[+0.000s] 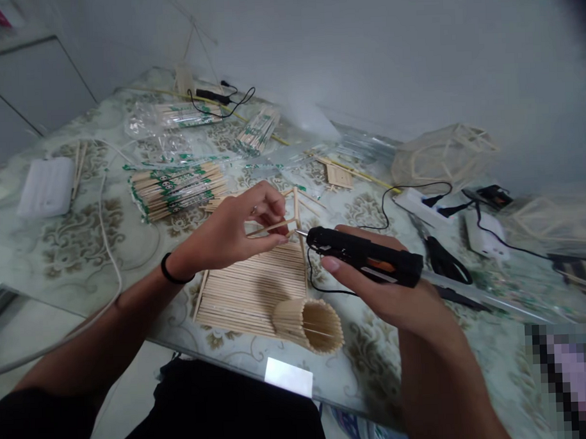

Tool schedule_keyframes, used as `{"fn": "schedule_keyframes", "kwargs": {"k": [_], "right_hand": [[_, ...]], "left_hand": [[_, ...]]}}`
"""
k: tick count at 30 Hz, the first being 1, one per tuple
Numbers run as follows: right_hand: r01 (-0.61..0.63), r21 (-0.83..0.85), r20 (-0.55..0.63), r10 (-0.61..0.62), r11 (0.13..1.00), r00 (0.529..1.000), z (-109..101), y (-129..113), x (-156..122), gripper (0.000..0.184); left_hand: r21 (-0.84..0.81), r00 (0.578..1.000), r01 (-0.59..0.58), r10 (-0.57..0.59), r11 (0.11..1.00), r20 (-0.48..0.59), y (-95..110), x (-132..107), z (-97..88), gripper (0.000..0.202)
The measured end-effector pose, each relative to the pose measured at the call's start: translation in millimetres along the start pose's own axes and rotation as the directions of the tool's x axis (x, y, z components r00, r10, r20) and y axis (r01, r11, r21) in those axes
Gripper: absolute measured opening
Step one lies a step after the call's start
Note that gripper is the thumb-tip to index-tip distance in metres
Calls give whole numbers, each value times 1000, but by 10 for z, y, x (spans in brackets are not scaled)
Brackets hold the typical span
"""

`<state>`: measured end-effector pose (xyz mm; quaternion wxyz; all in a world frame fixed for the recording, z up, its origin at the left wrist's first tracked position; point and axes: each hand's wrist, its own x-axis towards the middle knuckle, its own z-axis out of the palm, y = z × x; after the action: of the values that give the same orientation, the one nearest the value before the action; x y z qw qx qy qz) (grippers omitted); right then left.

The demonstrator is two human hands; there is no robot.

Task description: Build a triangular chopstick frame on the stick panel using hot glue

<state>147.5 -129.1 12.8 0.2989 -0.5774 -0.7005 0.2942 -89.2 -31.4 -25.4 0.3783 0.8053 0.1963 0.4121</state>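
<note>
My right hand (pixel 386 290) is wrapped round a black glue gun (pixel 346 246), whose metal nozzle points left. The nozzle tip meets or nearly meets a corner of thin wooden sticks above a flat panel of sticks (pixel 247 288). My left hand (pixel 226 228) pinches a thin wooden stick (pixel 274 228) at that corner, thumb below and fingers curled above. One stick post (pixel 296 203) rises there. On the near part of the panel lies a round cup-shaped piece made of sticks (pixel 320 327), its open end facing right.
Bundles of wrapped chopsticks (pixel 176 188) lie behind my left hand. A white box (pixel 46 186) stands far left. To the right are a power strip (pixel 424 205), scissors (pixel 443 259) and a stick framework (pixel 444 153). A white cable (pixel 103 226) crosses my left forearm.
</note>
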Motion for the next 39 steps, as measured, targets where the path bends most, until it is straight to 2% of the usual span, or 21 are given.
{"fn": "schedule_keyframes", "kwargs": {"k": [14,31,34,39], "right_hand": [[-3,-14,3,3,1000,1000,-7,11,0,44],[77,101,21,-79,992,997,-53,-38,32,36],[63,121,-19,-62,991,998,-63,5,0,35],[27,109,-156,-10,994,988,-44,100,3,29]], "left_hand": [[7,1000,-5,5,1000,-2,-9,-2,8,27],[15,1000,-6,6,1000,-11,-27,0,6,26],[6,1000,-16,16,1000,-7,-33,-6,5,27],[-11,1000,-4,4,1000,-6,-38,-14,18,27]]}}
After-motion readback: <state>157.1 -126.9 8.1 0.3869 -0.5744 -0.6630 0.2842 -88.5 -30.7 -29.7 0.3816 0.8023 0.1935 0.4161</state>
